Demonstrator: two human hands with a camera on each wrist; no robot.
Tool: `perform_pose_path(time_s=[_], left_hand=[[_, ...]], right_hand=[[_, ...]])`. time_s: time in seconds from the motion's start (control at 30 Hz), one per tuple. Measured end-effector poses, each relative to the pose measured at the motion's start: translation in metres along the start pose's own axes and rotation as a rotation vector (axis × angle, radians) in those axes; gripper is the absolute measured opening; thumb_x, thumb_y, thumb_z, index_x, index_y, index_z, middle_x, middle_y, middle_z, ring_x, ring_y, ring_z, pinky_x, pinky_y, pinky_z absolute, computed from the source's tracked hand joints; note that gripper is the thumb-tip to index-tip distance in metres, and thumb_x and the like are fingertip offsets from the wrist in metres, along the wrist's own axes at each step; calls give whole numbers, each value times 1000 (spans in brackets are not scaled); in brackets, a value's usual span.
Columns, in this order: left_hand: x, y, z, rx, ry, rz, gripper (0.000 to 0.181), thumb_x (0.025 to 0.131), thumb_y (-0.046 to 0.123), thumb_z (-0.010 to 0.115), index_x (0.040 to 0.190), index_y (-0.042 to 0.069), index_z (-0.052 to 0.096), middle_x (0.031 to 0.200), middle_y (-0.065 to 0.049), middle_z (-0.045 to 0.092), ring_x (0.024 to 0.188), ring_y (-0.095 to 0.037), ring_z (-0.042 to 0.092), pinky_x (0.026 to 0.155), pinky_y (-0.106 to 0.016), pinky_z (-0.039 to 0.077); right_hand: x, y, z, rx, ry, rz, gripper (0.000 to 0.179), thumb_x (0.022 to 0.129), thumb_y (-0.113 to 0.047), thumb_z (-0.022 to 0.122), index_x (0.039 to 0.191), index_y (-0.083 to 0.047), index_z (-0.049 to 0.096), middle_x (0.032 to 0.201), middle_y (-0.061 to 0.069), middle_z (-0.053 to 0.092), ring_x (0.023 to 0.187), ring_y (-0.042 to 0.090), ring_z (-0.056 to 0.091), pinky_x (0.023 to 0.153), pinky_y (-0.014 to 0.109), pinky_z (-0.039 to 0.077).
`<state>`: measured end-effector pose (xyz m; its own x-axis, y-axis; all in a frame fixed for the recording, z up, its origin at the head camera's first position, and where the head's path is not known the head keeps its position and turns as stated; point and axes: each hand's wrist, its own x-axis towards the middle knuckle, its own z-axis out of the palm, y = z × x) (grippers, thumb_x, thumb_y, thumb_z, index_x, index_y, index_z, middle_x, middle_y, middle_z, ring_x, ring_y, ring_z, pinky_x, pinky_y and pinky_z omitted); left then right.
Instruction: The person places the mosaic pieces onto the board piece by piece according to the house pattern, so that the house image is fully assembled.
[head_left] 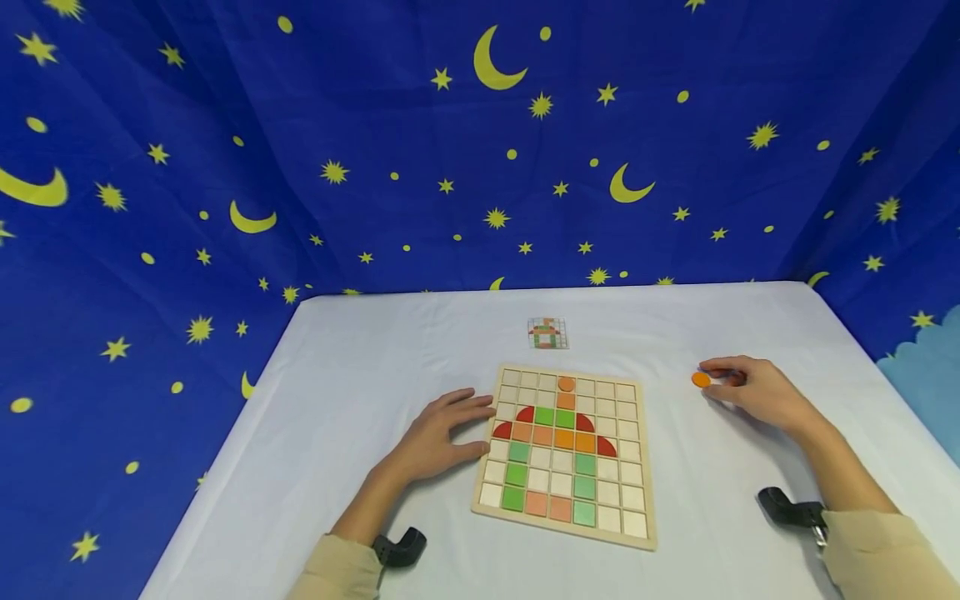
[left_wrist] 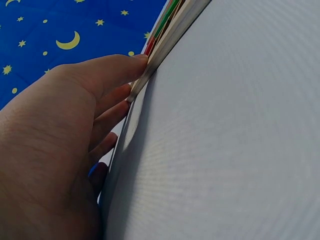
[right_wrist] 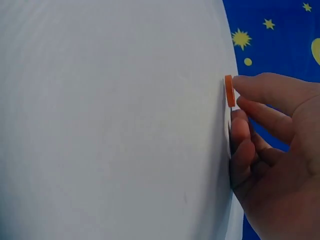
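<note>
My right hand (head_left: 761,392) pinches an orange disc (head_left: 701,380) between thumb and index fingertips, out to the right of the board. In the right wrist view the disc (right_wrist: 229,91) shows edge-on at the fingertips, close to the white cloth, while the other fingers curl below. A square wooden grid board (head_left: 649,500) lies flat at the centre, slightly turned. Red, green, orange and pinkish pieces fill part of its squares, with an orange round piece (head_left: 566,384) at the top. Along the board's left edge, my left hand (head_left: 438,437) rests with spread, relaxed fingers touching the rim.
Behind the board lies a small pattern card (head_left: 548,333) with a similar coloured picture. White cloth (head_left: 390,342) covers the table. A blue curtain (head_left: 420,125) with yellow moons and stars hangs around the back and sides. Black straps with mounts (head_left: 401,547) sit at both wrists.
</note>
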<state>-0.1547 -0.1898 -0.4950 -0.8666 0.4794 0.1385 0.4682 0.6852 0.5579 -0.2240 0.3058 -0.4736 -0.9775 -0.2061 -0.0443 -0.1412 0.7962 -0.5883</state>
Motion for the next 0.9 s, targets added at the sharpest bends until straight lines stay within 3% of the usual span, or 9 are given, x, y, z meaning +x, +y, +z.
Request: perform_pose_path(time_s=[0.53, 0.7, 0.9], left_hand=[[0, 1, 0, -10, -3, 5, 52, 85, 46, 70, 132, 25, 61, 143, 13, 46, 139, -17, 29, 108, -49, 26], [-1, 2, -2, -7, -14, -18, 53, 85, 47, 70, 133, 25, 60, 143, 15, 46, 139, -13, 27, 109, -47, 25], [-1, 0, 0, -16, 7, 9, 53, 85, 48, 69, 132, 25, 61, 143, 13, 46, 138, -16, 29, 108, -50, 26]], right_hand=[[5, -5, 7, -40, -4, 5, 42, 86, -27, 72, 119, -1, 66, 108, 18, 62, 85, 27, 49, 70, 38, 41], [6, -17, 9, -9, -18, -20, 43, 86, -30, 73, 119, -3, 67, 106, 14, 62, 81, 24, 51, 67, 35, 42], [11, -32, 12, 7, -31, -54, 42, 86, -30, 73, 119, -3, 67, 101, 10, 62, 81, 24, 51, 69, 36, 41]])
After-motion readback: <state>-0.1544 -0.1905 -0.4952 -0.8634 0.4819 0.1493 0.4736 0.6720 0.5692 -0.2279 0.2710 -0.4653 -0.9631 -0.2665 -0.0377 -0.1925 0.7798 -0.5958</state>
